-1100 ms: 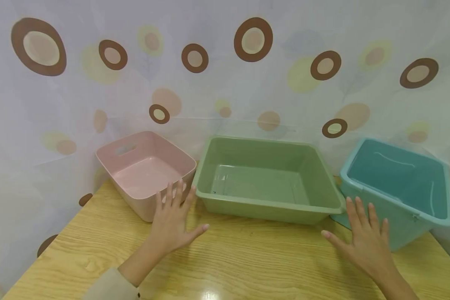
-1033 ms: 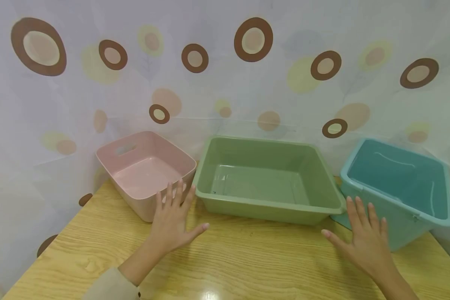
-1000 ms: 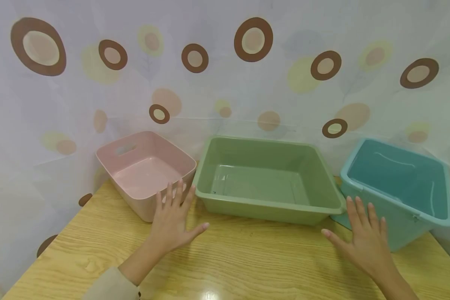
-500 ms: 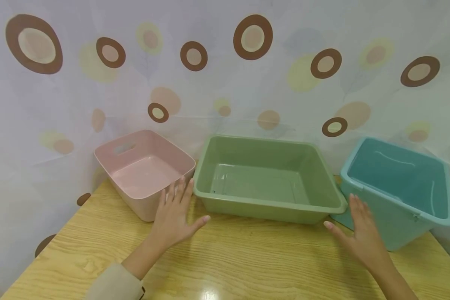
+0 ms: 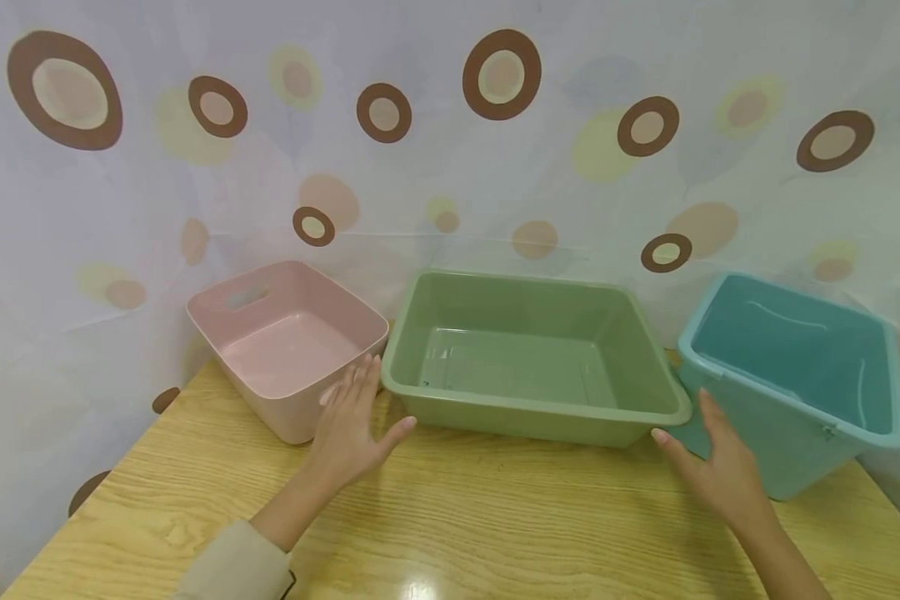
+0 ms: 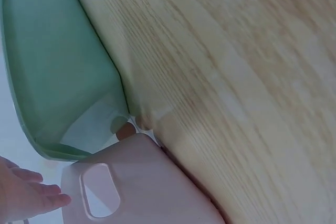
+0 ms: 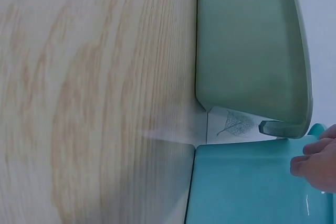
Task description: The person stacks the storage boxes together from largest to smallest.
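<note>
Over the pale wood-grain bench, both hands have turned more palm-inward, fingers drawn closer together; they now seem to bracket the middle tub, with no hold taken. The left hand has straight fingers, thumb spread wide, grasping nothing, before the pink plastic bin. The right hand, edge-on, spreads thumb from forefinger, holding nothing, near the blue plastic bin. Contact is unclear for either. Between the bins sits the rectangular green plastic tub, backed by a white ring-printed sheet.
</note>
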The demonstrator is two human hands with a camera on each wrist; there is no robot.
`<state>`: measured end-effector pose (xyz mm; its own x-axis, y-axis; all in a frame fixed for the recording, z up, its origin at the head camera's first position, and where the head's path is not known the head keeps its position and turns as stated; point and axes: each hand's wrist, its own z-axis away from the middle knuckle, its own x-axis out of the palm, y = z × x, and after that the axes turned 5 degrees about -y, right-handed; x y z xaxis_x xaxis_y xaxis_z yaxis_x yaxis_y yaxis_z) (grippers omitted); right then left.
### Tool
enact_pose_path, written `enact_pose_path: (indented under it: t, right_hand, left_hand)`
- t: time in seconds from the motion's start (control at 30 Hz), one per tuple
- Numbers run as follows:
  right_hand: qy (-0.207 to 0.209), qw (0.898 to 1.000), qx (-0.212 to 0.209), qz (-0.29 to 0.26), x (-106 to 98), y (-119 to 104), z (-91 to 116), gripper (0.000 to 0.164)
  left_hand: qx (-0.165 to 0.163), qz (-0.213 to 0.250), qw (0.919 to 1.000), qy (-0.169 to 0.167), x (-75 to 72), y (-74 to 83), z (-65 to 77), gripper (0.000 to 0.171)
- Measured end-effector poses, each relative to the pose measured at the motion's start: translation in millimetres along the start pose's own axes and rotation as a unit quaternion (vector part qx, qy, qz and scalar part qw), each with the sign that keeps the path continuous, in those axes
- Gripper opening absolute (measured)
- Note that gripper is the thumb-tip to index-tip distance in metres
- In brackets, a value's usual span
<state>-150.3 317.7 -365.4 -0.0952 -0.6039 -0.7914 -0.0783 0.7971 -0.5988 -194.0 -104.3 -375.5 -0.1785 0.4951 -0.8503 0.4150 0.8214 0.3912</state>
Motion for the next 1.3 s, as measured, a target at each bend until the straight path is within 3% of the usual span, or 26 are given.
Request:
enact_pose_path:
  t: [0.17,0.43,0.73,1.03,1.3]
  right_hand:
    - [-0.02,0.999,0.046,-0.016,-1,1,-2,0.081]
    - [-0.016,0.997,0.035,-0.069,3,8,-7,0.076]
    - [-0.016,0.99,0.074,-0.121,6,10,-14,0.075]
    - [-0.008,0.982,0.08,-0.171,7,12,-18,0.073]
    - [-0.024,0.977,0.1,-0.188,8,12,-19,0.072]
  left_hand:
    - [-0.002,0.022,0.9997,-0.004,0.8,-0.5,-2.7,0.088]
    - [-0.016,0.097,0.9948,-0.023,5.2,-2.0,-7.2,0.086]
    - [-0.024,0.135,0.9903,-0.02,11.4,-3.6,-14.5,0.086]
    - [-0.062,0.203,0.9771,-0.017,18.5,-10.1,-22.5,0.083]
    - [-0.089,0.228,0.9694,-0.015,21.5,-11.5,-27.4,0.079]
